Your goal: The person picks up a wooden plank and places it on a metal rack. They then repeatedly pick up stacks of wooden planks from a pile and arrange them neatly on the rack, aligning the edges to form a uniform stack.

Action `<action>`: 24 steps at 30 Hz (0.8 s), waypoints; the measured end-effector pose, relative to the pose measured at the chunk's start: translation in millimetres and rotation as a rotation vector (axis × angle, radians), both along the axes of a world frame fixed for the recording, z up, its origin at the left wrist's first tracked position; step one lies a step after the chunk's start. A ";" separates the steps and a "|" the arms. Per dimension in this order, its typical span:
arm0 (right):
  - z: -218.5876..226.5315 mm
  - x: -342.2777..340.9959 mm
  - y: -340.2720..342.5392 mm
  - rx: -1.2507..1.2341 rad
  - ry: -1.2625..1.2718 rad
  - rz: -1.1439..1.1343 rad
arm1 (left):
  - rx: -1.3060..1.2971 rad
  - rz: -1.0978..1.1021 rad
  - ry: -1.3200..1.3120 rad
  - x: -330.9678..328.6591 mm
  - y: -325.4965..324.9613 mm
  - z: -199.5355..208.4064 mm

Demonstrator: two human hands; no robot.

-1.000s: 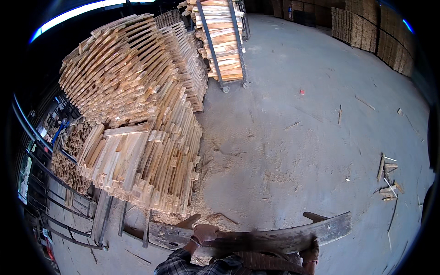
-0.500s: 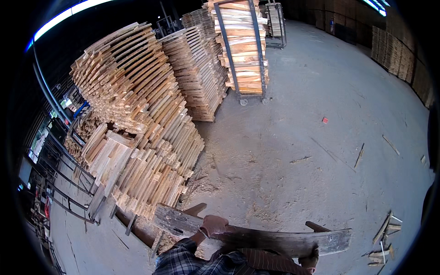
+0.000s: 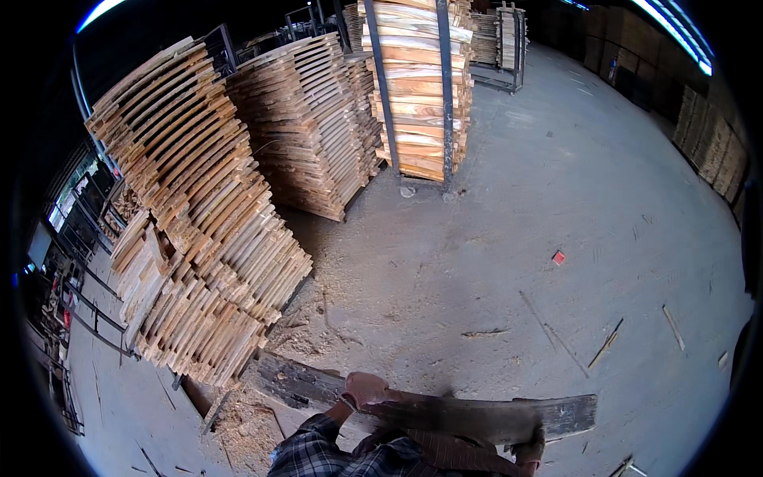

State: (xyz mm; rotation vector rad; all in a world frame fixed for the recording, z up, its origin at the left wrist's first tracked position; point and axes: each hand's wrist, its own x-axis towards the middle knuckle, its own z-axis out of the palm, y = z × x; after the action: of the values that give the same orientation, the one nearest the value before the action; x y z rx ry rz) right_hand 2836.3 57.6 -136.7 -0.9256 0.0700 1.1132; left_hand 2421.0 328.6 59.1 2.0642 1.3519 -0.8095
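Observation:
A long, worn wooden bench (image 3: 469, 415) lies across the front of my body, its weathered top facing up. My left hand (image 3: 366, 389), which looks gloved, is closed on it left of the middle. Toward its right end, my right hand (image 3: 530, 449) grips the near edge, with the fingers partly hidden. Both plaid-sleeved forearms come in from the lower edge. The bench's left end is close to the foot of a leaning stack of wooden slats (image 3: 214, 318).
More slat stacks (image 3: 310, 127) stand behind on the left. A black metal rack (image 3: 447, 95) on wheels holds piled boards. Sawdust (image 3: 246, 429), wood scraps (image 3: 606, 343) and a small red piece (image 3: 559, 257) lie on the concrete floor (image 3: 517, 207). Stacked panels (image 3: 707, 143) line the right wall.
My view has shifted forward and to the right, so the stacks and rack appear nearer. Both hands keep their grip on the bench. Its legs, seen earlier past the far edge, barely show now.

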 end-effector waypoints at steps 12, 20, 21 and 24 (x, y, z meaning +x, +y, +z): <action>20.1 220.1 202.3 -0.174 -0.063 -0.052 | 0.120 -0.088 0.024 274.2 208.6 19.7; -1.4 431.8 335.4 -0.096 0.074 0.079 | 0.183 0.011 0.007 433.8 289.6 26.6; -3.7 454.9 351.9 -0.081 0.078 0.080 | 0.173 0.041 -0.003 454.5 303.2 28.8; -6.7 525.4 409.1 -0.042 0.092 0.037 | 0.082 0.096 0.009 525.5 347.6 22.8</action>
State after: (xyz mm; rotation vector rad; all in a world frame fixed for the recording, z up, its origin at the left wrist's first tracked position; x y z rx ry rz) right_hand 3361.7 466.7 -143.4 -0.9157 0.1528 1.1925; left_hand 2946.5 676.2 82.0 2.0413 1.5000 -0.7349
